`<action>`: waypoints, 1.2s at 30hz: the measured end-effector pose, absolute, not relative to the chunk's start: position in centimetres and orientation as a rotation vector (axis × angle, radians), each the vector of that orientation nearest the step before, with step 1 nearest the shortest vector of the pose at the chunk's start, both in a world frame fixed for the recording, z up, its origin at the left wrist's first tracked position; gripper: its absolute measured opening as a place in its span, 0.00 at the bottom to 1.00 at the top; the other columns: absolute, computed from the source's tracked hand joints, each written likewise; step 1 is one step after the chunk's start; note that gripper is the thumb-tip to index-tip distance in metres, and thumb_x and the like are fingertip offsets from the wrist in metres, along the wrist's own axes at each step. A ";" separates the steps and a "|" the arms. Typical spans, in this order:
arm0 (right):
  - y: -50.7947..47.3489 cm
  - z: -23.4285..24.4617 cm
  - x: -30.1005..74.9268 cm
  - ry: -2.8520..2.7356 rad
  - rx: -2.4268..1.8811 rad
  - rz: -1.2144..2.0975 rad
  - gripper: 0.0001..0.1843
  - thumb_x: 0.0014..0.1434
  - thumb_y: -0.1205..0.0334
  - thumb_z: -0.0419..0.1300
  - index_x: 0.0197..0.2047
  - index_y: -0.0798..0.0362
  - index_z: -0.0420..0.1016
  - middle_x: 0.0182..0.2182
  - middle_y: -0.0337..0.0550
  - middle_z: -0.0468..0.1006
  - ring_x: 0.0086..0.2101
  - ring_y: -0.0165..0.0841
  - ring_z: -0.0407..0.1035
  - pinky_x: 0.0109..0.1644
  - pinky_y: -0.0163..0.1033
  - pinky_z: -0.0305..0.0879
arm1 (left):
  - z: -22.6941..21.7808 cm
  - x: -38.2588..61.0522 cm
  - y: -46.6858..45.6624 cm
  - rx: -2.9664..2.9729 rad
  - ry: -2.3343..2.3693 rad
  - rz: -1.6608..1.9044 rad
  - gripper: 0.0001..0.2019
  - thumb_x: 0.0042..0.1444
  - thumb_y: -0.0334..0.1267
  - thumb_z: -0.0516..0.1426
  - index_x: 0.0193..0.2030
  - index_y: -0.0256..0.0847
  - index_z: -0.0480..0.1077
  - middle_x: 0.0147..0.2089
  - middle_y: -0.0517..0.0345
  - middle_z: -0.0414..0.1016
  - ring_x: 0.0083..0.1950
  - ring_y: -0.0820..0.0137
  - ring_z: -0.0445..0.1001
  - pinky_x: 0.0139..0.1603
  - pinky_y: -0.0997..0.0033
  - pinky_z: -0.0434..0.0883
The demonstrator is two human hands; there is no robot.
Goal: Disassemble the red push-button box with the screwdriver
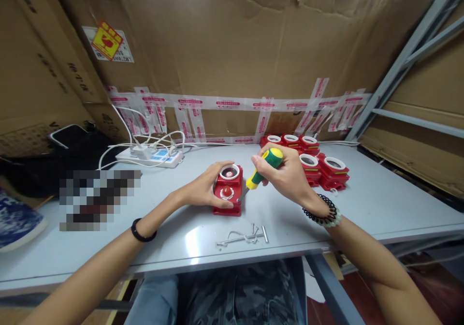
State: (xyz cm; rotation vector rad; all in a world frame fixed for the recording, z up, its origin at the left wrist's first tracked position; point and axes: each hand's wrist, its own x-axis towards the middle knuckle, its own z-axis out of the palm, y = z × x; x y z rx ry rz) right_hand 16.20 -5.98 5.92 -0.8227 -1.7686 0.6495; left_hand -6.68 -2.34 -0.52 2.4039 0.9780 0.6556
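I noted the screwdriver (261, 170) slanted, tip down-left into the red box (228, 191). My right hand (286, 172) gripped its handle; my left hand (206, 189) clasped the box on the desk (380, 204).

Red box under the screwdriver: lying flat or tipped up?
Flat: the red plastic box rests on the grey table, left hand steadying it.

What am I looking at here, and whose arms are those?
The picture comes from a camera worn on a person's head, looking down at their own two bare hands over a grey table. The left hand steadies a red box. The right hand grips a screwdriver with a green and yellow handle, its tip at the box. More red boxes sit behind, small metal screws lie in front, and a white power strip is at the back.
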 end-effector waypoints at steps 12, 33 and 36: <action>-6.3 7.8 15.1 -2.003 -1.083 -0.116 0.14 0.58 0.51 0.57 0.41 0.53 0.66 0.21 0.34 0.66 0.20 0.27 0.59 0.25 0.34 0.51 | -0.5 -5.4 -3.6 2.452 1.257 0.720 0.47 0.43 0.58 0.64 0.66 0.45 0.48 0.63 0.45 0.58 0.61 0.49 0.61 0.59 0.44 0.62; -5.6 14.7 13.7 -2.787 -1.208 -0.437 0.12 0.63 0.55 0.54 0.37 0.57 0.70 0.32 0.50 0.74 0.31 0.37 0.68 0.29 0.40 0.54 | -0.9 -4.1 -4.1 2.368 1.542 0.786 0.46 0.42 0.64 0.61 0.63 0.45 0.52 0.53 0.46 0.64 0.55 0.48 0.64 0.53 0.44 0.63; -5.3 14.3 13.4 -2.696 -1.232 -0.520 0.14 0.63 0.55 0.54 0.33 0.57 0.70 0.28 0.50 0.73 0.29 0.37 0.67 0.29 0.40 0.53 | -0.8 -4.1 -4.2 2.369 1.561 0.768 0.46 0.42 0.64 0.60 0.63 0.44 0.51 0.54 0.46 0.64 0.55 0.48 0.64 0.53 0.45 0.63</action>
